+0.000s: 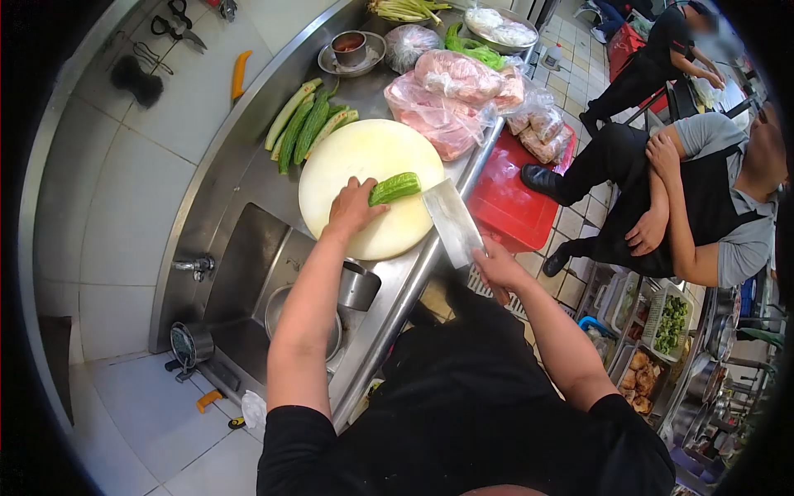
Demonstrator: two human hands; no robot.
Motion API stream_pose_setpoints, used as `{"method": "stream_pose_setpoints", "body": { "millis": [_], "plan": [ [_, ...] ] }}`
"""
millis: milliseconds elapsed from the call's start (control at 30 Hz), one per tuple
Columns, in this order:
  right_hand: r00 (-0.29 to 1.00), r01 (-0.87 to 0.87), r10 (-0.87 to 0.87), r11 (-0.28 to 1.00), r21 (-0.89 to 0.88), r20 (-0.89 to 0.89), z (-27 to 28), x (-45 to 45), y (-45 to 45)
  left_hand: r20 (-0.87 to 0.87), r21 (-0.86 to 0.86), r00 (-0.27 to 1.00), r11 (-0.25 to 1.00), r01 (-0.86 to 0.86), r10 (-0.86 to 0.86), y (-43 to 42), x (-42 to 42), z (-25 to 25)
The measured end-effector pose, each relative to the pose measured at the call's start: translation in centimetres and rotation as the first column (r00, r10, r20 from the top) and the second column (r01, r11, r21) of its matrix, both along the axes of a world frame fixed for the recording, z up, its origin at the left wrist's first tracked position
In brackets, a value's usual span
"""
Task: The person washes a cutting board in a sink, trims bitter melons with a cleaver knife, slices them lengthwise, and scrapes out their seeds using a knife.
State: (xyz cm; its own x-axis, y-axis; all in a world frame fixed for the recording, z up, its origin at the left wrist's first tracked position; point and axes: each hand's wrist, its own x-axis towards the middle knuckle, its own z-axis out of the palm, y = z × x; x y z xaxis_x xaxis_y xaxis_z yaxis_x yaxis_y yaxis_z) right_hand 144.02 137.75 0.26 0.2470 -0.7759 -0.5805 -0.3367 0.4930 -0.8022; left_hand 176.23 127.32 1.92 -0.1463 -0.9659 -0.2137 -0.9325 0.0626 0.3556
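A round pale cutting board point(356, 157) lies on the steel counter. On it rests a short piece of ridged green gourd point(395, 188), whose exact kind I cannot make out. The fingers of my left hand point(357, 205) are closed about its left end. My right hand point(499, 266) grips the handle of a cleaver point(452, 219). Its broad blade overlaps the board's right edge, close to the gourd's right end. Several long green gourds point(309, 126), some with pale strips, lie beside the board at upper left.
Bagged raw meat point(442, 107) sits beyond the board, near a metal bowl point(372, 56) with a cup. A sink point(248, 256) is at left. One person point(686, 190) sits at right; another point(666, 50) works behind. A red crate point(513, 198) stands below the counter.
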Motion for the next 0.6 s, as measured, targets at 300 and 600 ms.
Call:
{"method": "stream_pose_setpoints", "body": {
  "millis": [300, 600],
  "plan": [
    [0.998, 0.023, -0.025, 0.999, 0.033, 0.051, -1.3, -0.5, -0.1, -0.378, -0.168, 0.909, 0.952, -0.256, 0.178, 1.1, 0.8, -2.9],
    [0.919, 0.321, -0.31, 0.947, -0.005, 0.243, 0.2, 2.2, -4.3, -0.432, -0.174, 0.868, 0.921, -0.348, 0.246, 2.2, -0.2, -3.3]
  ]
}}
